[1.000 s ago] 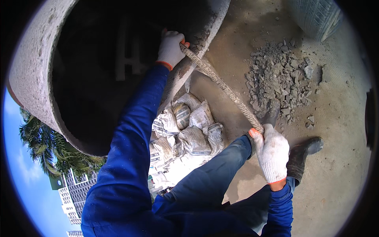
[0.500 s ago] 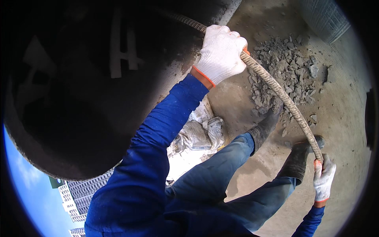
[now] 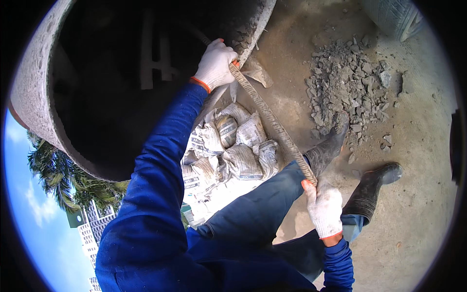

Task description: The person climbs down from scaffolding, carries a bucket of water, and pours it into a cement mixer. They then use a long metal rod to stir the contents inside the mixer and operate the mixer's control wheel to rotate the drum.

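Observation:
Both of my hands wear white knit gloves with orange cuffs and grip one long, ribbed steel rebar. My left hand is closed round it at the rim of a big, dark-mouthed mixer drum. Past that hand the bar runs into the drum, where its far end is lost in shadow. My right hand wraps the near end, in front of my right thigh. The bar slants from the drum down to the right. Inside the drum, pale blade-like bars show faintly.
A heap of grey rubble lies on the concrete floor beyond my black rubber boots. Stacked, dusty bags stand below the drum's rim. A tyre is at the upper right. Palm fronds and buildings show at the left.
Both hands have moved left with the rebar, the left one to the drum's rim and the right one closer to my body. More of the drum's rim and the bags has come into view.

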Available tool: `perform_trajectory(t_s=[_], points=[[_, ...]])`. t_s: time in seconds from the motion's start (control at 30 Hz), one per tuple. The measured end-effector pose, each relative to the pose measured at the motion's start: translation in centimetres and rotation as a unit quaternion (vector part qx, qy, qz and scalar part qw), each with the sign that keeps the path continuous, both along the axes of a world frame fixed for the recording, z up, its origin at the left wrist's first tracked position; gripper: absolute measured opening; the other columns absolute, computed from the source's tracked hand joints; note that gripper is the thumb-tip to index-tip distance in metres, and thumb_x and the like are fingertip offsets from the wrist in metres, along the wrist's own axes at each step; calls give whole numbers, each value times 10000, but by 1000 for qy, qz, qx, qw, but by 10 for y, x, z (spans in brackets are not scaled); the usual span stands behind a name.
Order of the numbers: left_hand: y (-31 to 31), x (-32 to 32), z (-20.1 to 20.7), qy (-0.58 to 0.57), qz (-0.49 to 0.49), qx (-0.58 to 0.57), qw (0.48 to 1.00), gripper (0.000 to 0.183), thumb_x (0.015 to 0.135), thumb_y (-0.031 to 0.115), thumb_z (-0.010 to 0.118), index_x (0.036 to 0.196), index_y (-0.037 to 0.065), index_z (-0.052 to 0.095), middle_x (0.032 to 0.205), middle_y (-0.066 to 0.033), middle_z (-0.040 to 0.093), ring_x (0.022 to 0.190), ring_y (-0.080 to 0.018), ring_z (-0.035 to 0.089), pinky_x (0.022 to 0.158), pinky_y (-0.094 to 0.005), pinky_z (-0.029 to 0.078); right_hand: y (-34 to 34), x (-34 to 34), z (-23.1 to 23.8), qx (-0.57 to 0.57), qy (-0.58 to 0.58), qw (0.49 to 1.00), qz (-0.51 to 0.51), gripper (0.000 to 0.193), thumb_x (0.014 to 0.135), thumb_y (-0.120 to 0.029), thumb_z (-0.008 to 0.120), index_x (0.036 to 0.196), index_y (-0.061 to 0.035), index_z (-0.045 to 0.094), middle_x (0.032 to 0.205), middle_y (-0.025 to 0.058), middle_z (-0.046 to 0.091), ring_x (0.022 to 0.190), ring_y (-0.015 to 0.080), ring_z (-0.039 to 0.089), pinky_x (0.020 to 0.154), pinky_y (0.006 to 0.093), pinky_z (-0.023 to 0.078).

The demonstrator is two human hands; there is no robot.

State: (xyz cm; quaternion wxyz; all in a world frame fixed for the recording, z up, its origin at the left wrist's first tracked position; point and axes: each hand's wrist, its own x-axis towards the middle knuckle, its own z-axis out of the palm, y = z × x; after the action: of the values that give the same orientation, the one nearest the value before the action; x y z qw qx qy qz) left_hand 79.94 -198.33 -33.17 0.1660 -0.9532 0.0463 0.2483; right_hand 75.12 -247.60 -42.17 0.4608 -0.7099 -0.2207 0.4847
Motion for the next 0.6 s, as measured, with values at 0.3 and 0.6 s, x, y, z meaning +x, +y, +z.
perform_trajectory(t_s=[0.3,0.6], points=[[-146,79,-37,-124,-5,-83,989,203,836,382,811,774,190,790,782,-27,729,849,-260,694,868,-419,509,-186,134,-73,-125,-139,982,27,384,1069,-335,694,969,25,607,770,194,526,673,318,541,651,445,449],[88,59,9,-179,111,7,978,214,817,234,841,824,63,713,813,-140,701,868,-383,665,1029,-509,526,99,183,-30,51,-354,933,31,506,1057,-477,703,889,-5,629,727,240,653,702,476,678,655,533,538]])
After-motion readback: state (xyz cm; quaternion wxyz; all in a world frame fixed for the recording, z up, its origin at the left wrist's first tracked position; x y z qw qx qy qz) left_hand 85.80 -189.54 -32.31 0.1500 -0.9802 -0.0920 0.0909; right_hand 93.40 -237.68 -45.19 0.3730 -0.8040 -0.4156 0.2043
